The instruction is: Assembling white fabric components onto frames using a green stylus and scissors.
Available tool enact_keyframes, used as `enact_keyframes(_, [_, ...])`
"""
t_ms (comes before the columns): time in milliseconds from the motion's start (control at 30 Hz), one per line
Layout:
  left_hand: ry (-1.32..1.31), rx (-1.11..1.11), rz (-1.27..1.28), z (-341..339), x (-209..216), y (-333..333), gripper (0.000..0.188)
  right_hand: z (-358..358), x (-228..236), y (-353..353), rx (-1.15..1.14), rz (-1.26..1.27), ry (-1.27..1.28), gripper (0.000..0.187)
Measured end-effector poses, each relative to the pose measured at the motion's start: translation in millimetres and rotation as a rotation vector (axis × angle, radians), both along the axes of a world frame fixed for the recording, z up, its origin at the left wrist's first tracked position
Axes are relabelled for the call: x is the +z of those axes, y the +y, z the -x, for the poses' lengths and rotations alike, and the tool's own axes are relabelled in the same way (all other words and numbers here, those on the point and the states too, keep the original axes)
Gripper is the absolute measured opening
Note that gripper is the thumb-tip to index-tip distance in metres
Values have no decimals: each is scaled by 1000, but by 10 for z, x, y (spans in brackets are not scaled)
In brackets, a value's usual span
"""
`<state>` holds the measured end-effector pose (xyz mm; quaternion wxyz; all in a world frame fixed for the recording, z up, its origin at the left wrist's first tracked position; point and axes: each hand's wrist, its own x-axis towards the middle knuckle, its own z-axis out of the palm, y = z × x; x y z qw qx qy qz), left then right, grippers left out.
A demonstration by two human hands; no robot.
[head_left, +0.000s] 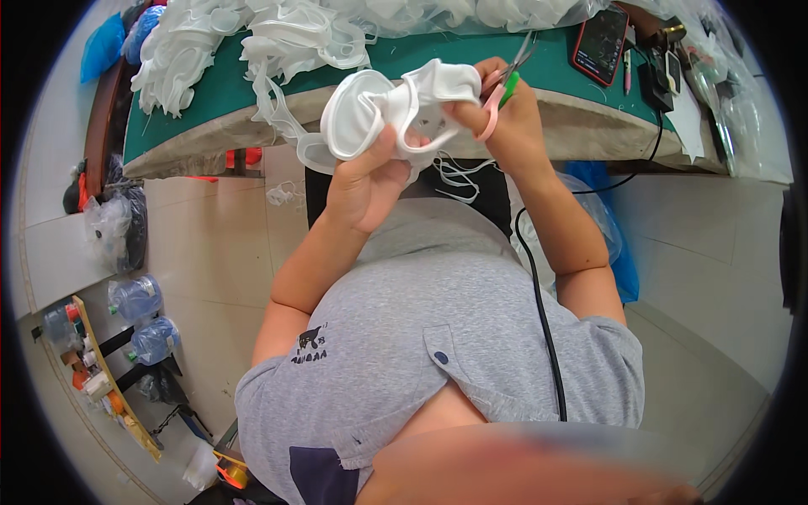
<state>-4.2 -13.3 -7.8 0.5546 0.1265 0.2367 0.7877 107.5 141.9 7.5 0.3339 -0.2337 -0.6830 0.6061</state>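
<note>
White cup-shaped padded fabric pieces (353, 114), with raised stitched rims, are held up in front of the table's near edge. My left hand (366, 181) is closed on them from below, thumb on the front. My right hand (513, 122) grips small scissors (488, 118) with pink and green handles, blades pointing up and away. Its thumb and fingers also pinch the right end of the white pieces. From the held pieces a white strip (282, 118) runs left to the pile on the table. Thin white cords (459, 177) hang below.
Heaps of similar white pieces (303, 38) cover the back of the green-topped table (404, 55). At the right lie a phone (600, 44), a pink pen (627, 71) and a black box (655, 88). A black cable (539, 295) crosses my front. Water bottles (151, 337) stand at the left.
</note>
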Motion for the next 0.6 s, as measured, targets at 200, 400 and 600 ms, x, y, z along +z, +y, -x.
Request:
enact_keyframes(200, [104,-53,-254,56,-4,-39,74,-48,-110,50,291,736,52,29])
enact_keyframes(400, [1458,45,326,174,-289,-82,88,-160,13,115,421,571,135,51])
enact_keyframes(600, [312,-477,-99,348,-484,-61,56,-233,8,191,590,284,-82,47])
